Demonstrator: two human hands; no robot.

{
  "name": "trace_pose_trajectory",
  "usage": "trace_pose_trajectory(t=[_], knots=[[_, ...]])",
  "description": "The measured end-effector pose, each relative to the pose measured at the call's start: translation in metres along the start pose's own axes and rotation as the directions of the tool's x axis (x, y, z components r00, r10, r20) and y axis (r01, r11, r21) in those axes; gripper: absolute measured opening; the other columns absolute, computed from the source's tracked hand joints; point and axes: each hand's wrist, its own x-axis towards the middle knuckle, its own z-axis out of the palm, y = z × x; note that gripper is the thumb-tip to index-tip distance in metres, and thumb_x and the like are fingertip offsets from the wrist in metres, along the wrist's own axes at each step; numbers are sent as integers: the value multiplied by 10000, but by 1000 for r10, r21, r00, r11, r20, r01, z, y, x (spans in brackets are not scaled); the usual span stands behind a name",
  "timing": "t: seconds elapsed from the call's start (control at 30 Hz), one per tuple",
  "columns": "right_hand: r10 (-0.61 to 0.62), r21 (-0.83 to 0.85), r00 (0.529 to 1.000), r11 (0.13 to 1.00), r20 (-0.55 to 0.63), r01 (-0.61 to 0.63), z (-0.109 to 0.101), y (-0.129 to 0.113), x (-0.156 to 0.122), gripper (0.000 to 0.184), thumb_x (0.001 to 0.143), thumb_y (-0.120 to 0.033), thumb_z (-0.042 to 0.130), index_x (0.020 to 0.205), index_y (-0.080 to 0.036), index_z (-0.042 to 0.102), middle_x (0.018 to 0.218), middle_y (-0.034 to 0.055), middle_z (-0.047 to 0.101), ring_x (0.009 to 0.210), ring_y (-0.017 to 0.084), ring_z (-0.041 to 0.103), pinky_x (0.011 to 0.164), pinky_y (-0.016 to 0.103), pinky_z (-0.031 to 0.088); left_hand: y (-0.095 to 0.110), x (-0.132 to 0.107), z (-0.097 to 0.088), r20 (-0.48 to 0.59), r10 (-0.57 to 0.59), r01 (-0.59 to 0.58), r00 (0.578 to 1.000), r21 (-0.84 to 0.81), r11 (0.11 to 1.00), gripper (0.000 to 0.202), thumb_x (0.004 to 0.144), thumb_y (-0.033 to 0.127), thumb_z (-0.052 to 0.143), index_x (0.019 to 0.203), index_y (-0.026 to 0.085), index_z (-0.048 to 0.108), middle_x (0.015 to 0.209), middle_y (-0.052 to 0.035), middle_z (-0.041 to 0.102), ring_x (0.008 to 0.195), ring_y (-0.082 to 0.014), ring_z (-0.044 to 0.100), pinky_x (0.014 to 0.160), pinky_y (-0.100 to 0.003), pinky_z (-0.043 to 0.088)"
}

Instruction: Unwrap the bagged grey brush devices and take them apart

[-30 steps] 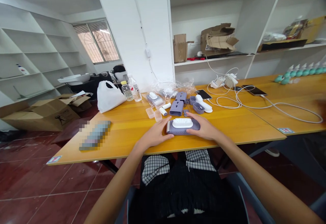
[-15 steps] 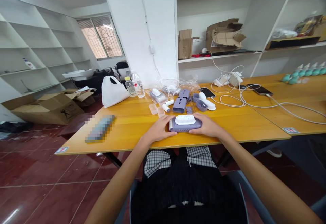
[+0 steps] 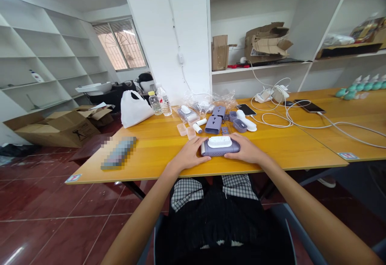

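Between my two hands a purple-grey plastic case (image 3: 215,152) rests at the table's near edge, with a white bristled brush (image 3: 219,141) on its top. My left hand (image 3: 189,154) grips the left end, thumb along the near side. The right end is gripped by my right hand (image 3: 245,150) in the same way. Just beyond lie two purple-grey shells with cut-outs (image 3: 214,124), a small purple-grey cup (image 3: 240,126), a white handle-shaped part (image 3: 247,121), a white roller (image 3: 197,128) and translucent peach-coloured trays (image 3: 182,129).
A similar case in clear plastic (image 3: 188,114) lies farther back. Two bottles (image 3: 164,101) and a white plastic bag (image 3: 135,110) stand at the back left. Phones (image 3: 309,106) and white cables (image 3: 280,120) spread over the right. A pixelated object (image 3: 119,153) lies at the left.
The view has shifted very slightly. Both hands keep the same hold on the case, with no clear movement of it on the table.
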Motion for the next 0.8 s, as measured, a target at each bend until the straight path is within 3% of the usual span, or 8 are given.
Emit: trace_pose_trajectory(t=[0.3,0.6,0.8], knots=[[1,15,1000,1000,-9,-1,-1,-4,-1,704,834,-509,825,1460,-273,605,1409,107,658,1305,336,632,1162,521,477,3,-1,-1,-3,-5,5,1000,-1,1000,776,915,516,762,1585,259,465,1541,-148,555,1439,-357,534,1254,-545,415],[7,-30,1000,1000,-8,-8,2,-2,-2,723,844,-518,806,1501,-318,579,1424,105,648,1301,352,635,1157,551,478,2,-3,1,1,-30,30,1000,-5,1000,789,916,494,767,1604,264,457,1600,-150,515,1477,-363,508,1265,-557,403],[11,-39,1000,999,-2,-11,1,-2,-2,695,855,-520,796,1478,-293,588,1409,107,654,1284,344,642,1153,537,483,2,-1,1,1,-18,18,1000,1,1000,784,907,479,774,1591,236,476,1547,-162,547,1441,-357,536,1257,-531,417]])
